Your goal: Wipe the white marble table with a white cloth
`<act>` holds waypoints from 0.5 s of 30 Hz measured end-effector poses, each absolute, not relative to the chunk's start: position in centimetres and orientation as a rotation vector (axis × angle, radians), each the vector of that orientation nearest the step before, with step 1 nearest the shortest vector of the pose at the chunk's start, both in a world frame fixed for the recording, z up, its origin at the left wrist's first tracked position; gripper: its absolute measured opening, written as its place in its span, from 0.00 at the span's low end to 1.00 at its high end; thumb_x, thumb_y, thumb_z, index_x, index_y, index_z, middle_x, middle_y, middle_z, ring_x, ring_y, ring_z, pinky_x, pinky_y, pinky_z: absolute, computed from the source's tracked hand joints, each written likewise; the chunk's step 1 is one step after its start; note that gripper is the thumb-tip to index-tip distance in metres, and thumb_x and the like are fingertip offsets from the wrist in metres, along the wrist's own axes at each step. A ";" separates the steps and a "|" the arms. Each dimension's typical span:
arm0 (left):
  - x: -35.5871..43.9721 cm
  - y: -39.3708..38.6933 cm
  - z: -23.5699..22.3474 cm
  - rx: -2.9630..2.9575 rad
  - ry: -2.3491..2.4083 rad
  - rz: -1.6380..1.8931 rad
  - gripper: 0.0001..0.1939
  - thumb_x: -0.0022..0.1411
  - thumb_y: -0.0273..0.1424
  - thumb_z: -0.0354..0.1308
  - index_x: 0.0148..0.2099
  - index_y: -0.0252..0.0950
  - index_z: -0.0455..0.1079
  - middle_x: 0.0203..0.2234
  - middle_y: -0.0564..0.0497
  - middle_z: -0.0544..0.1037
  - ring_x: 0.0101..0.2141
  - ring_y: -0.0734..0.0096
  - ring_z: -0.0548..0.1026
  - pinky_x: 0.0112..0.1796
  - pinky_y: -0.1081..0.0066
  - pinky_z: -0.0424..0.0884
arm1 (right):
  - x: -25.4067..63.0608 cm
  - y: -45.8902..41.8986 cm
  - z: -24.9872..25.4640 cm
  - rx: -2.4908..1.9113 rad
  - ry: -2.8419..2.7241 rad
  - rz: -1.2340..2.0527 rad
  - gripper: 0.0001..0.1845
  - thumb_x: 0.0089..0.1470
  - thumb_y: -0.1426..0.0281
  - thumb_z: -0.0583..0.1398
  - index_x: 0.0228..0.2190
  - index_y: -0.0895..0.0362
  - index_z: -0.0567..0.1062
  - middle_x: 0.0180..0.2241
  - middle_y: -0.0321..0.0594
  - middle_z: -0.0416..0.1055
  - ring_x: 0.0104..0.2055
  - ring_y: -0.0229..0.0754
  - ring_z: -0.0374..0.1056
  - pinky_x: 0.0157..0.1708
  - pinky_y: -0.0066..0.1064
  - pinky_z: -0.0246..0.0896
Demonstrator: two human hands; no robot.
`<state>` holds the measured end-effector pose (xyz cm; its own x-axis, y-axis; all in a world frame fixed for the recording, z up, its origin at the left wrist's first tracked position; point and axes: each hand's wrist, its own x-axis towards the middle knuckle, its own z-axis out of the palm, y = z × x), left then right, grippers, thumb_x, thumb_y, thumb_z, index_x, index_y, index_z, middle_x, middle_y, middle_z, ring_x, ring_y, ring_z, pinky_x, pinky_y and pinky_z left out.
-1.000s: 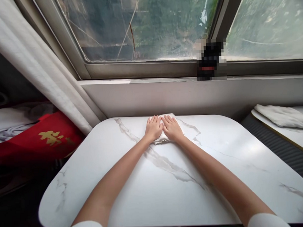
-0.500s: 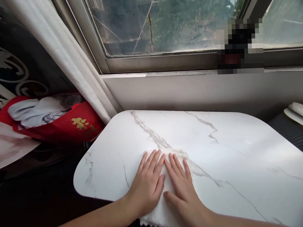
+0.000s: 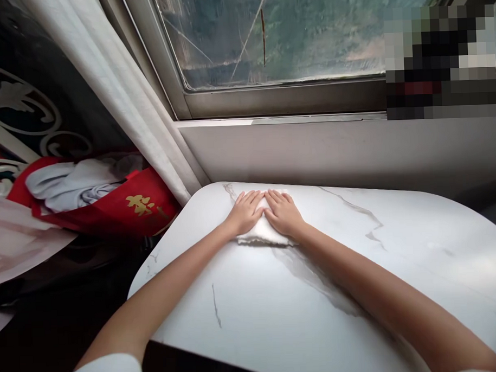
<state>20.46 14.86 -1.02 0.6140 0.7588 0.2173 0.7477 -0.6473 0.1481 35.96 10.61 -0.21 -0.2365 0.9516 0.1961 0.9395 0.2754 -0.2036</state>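
A white table (image 3: pixel 256 305) with a marble-look finish and rounded far corners stretches across the view, its near edge slanting down from the left and a soft sheen of light resting toward its right side. Grey-brown veins (some broad and smoky, others fine as cracks) mark the smooth top. A white cloth (image 3: pixel 262 232) lies on the surface toward the far edge, its uneven near hem beside one of the broader streaks.

Daylight from window (image 3: pixel 300 43) at twelve o'clock, tabletop (image 3: pixel 252 300) glare at three, deep shadow at eight, pixelated patch (image 3: pixel 439 62) at two
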 end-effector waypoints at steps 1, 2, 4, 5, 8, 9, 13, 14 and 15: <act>20.6 16.6 -1.1 2.781 1.297 0.413 0.24 0.67 0.34 0.40 0.63 0.35 0.53 0.61 0.47 0.59 0.61 0.67 0.53 0.60 0.61 0.43 | 35.9 12.1 -0.4 -1.755 -2.252 0.033 0.30 0.60 0.65 0.43 0.60 0.67 0.55 0.63 0.49 0.50 0.64 0.46 0.44 0.61 0.40 0.34; 20.7 18.2 -1.1 2.778 1.294 0.422 0.23 0.67 0.34 0.40 0.63 0.36 0.54 0.60 0.49 0.59 0.61 0.68 0.53 0.60 0.61 0.43 | 35.7 13.4 -0.5 -1.771 -2.230 0.009 0.30 0.60 0.65 0.43 0.60 0.68 0.55 0.62 0.50 0.50 0.64 0.46 0.44 0.61 0.40 0.34; 20.9 20.8 -1.2 2.769 1.300 0.439 0.23 0.67 0.33 0.40 0.62 0.37 0.55 0.60 0.50 0.60 0.60 0.68 0.54 0.60 0.62 0.44 | 35.3 15.6 -0.6 -1.792 -2.187 -0.028 0.30 0.60 0.66 0.43 0.59 0.70 0.55 0.62 0.51 0.51 0.64 0.47 0.45 0.61 0.40 0.34; 20.9 21.8 -1.2 2.768 1.306 0.445 0.23 0.67 0.33 0.40 0.62 0.37 0.56 0.60 0.50 0.61 0.60 0.68 0.54 0.60 0.62 0.44 | 35.0 16.5 -0.7 -1.796 -2.167 -0.041 0.30 0.60 0.66 0.43 0.59 0.70 0.56 0.62 0.52 0.52 0.64 0.47 0.45 0.60 0.40 0.35; 20.9 23.5 -1.3 2.790 1.307 0.443 0.22 0.67 0.32 0.40 0.61 0.36 0.57 0.59 0.49 0.63 0.59 0.68 0.57 0.60 0.62 0.45 | 34.6 18.1 -0.8 -1.808 -2.121 -0.061 0.29 0.60 0.67 0.44 0.58 0.70 0.57 0.61 0.52 0.55 0.63 0.48 0.48 0.60 0.41 0.36; 20.9 23.8 -1.3 2.802 1.305 0.437 0.22 0.67 0.32 0.39 0.61 0.36 0.57 0.58 0.49 0.63 0.59 0.68 0.57 0.59 0.62 0.45 | 34.5 18.3 -0.8 -1.807 -2.114 -0.063 0.29 0.60 0.67 0.44 0.58 0.70 0.58 0.60 0.52 0.55 0.63 0.48 0.48 0.60 0.41 0.36; 20.7 23.0 -1.3 2.833 1.317 0.388 0.23 0.67 0.31 0.39 0.63 0.34 0.54 0.61 0.47 0.59 0.61 0.67 0.53 0.60 0.61 0.43 | 34.4 17.8 -0.9 -1.784 -2.128 -0.071 0.29 0.60 0.67 0.44 0.59 0.71 0.57 0.61 0.53 0.53 0.63 0.48 0.46 0.61 0.41 0.34; 20.5 22.5 -1.2 2.837 1.318 0.374 0.23 0.67 0.31 0.38 0.63 0.33 0.53 0.61 0.47 0.57 0.61 0.67 0.52 0.60 0.61 0.42 | 34.3 17.3 -1.0 -1.779 -2.136 -0.070 0.29 0.60 0.67 0.44 0.59 0.71 0.57 0.61 0.53 0.53 0.64 0.48 0.45 0.61 0.42 0.34; 20.2 21.9 -1.2 2.838 1.314 0.361 0.24 0.67 0.31 0.38 0.63 0.32 0.53 0.62 0.46 0.56 0.62 0.67 0.51 0.60 0.61 0.41 | 34.1 16.7 -1.0 -1.775 -2.143 -0.067 0.29 0.60 0.67 0.44 0.59 0.71 0.56 0.61 0.54 0.52 0.64 0.48 0.45 0.61 0.42 0.34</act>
<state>20.18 21.85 -1.16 0.6253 0.7516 0.2099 0.7532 -0.6517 0.0895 34.07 16.66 -0.97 -0.1494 0.9423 0.2995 0.9592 0.2117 -0.1875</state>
